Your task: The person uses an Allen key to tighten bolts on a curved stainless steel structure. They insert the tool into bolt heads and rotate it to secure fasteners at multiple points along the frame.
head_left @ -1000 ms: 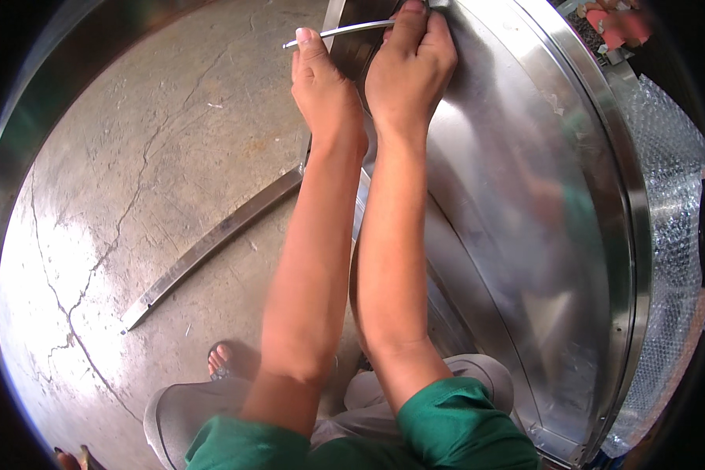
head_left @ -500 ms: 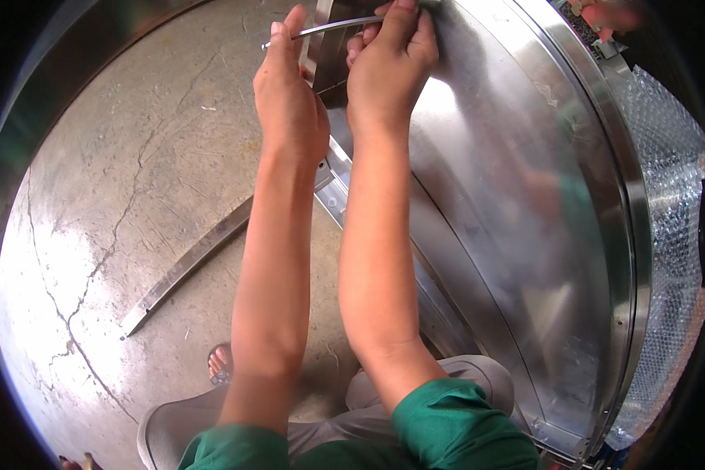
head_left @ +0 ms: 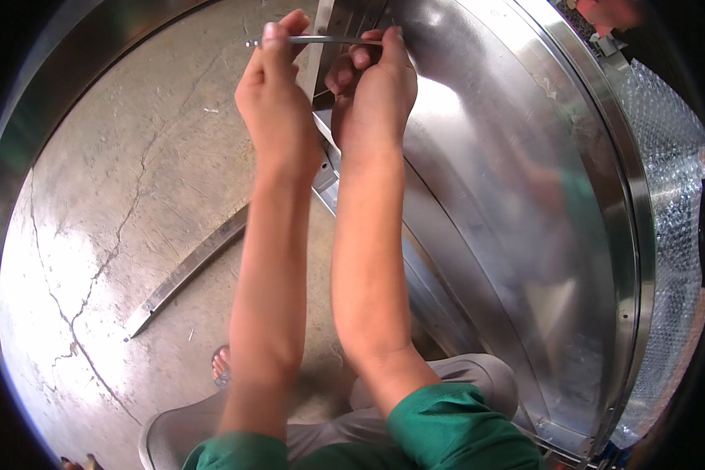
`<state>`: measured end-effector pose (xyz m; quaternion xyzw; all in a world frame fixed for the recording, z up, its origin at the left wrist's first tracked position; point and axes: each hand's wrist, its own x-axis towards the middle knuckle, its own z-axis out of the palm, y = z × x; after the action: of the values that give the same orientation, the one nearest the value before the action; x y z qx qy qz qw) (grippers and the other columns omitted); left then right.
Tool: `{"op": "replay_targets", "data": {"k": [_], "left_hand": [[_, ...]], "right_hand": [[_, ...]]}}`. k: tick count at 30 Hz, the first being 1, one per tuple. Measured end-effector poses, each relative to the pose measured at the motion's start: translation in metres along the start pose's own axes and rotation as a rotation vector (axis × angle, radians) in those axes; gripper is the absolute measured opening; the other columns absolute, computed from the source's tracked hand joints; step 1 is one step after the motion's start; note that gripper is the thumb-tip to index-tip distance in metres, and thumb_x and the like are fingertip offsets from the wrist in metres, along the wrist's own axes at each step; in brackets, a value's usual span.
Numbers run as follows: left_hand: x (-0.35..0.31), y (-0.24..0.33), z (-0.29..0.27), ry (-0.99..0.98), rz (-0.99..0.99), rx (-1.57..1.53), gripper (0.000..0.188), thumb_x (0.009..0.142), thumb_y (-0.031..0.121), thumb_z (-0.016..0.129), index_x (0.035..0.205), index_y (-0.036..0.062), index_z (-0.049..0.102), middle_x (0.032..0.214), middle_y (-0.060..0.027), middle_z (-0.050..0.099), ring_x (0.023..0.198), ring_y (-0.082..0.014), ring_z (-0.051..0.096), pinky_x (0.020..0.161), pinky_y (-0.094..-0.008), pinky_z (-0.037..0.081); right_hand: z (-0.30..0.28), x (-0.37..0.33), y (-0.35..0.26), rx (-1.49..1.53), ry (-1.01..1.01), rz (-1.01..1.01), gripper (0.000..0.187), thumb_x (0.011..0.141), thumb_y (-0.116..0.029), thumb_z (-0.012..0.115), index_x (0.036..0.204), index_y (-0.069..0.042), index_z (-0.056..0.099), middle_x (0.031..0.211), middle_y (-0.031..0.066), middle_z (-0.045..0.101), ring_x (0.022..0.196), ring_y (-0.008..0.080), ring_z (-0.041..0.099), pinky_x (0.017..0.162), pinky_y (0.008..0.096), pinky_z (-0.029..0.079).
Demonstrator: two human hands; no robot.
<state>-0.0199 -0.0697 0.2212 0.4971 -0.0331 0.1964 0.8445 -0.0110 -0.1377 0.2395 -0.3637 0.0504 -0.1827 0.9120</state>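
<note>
My left hand pinches the left end of a thin metal rod that lies level near the top of the view. My right hand grips the same rod at its right end, fingers curled around it. Both hands are held against the upper edge of a large curved sheet-metal panel that fills the right half of the view. Where the rod meets the panel is hidden behind my right fingers.
A cracked concrete floor spreads to the left. On it lies a long curved metal strip. A curved metal rim bounds the panel, with bubble wrap beyond. My grey trouser knee and sandalled toes show below.
Both hands have shifted leftward and slightly down in the view with the rod still held. The rod now lies more level than before.
</note>
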Motion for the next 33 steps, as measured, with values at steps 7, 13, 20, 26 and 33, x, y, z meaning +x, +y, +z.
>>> {"op": "replay_targets", "data": {"k": [7,13,20,26,33], "left_hand": [[0.005,0.025,0.015,0.279,1.413,0.907,0.044,0.089,0.046,0.074,0.112,0.0076,0.075,0.113,-0.0102,0.062,0.111,-0.0217,0.055,0.086,-0.032,0.047],[0.025,0.037,0.0,0.357,1.557,1.03,0.041,0.084,0.039,0.081,0.111,0.0098,0.076,0.118,-0.012,0.058,0.119,-0.026,0.05,0.09,-0.0362,0.048],[0.02,0.044,-0.002,0.288,1.526,1.025,0.044,0.083,0.039,0.082,0.114,0.0093,0.074,0.12,-0.0119,0.058,0.12,-0.0258,0.05,0.092,-0.0368,0.047],[0.022,0.046,-0.001,0.269,1.506,1.002,0.047,0.082,0.039,0.083,0.117,0.009,0.072,0.122,-0.0119,0.058,0.12,-0.0257,0.051,0.093,-0.0373,0.046],[0.026,0.047,0.011,0.265,1.477,0.918,0.051,0.081,0.039,0.084,0.119,0.0085,0.07,0.124,-0.0118,0.058,0.121,-0.0255,0.051,0.095,-0.0379,0.045]], "right_hand": [[-0.001,0.017,-0.011,0.251,-0.226,-0.078,0.029,0.103,-0.033,0.046,0.083,-0.012,0.046,0.063,-0.0015,0.042,0.049,0.0138,0.04,0.048,0.0299,0.034],[-0.006,0.021,-0.016,0.375,-0.387,0.012,0.028,0.103,-0.032,0.047,0.082,-0.012,0.046,0.063,-0.0018,0.042,0.051,0.0135,0.04,0.049,0.0295,0.035],[-0.004,0.023,-0.022,0.415,-0.465,0.067,0.028,0.102,-0.032,0.047,0.082,-0.013,0.046,0.063,-0.0021,0.042,0.052,0.013,0.041,0.05,0.0291,0.036],[-0.002,0.024,-0.03,0.403,-0.557,0.054,0.023,0.1,-0.025,0.05,0.081,-0.013,0.046,0.068,-0.0019,0.045,0.06,0.0116,0.043,0.056,0.0275,0.039],[-0.003,0.028,-0.029,0.573,-0.494,0.17,0.021,0.099,-0.022,0.05,0.081,-0.013,0.046,0.073,-0.0016,0.046,0.064,0.0109,0.043,0.06,0.0272,0.04]]}}
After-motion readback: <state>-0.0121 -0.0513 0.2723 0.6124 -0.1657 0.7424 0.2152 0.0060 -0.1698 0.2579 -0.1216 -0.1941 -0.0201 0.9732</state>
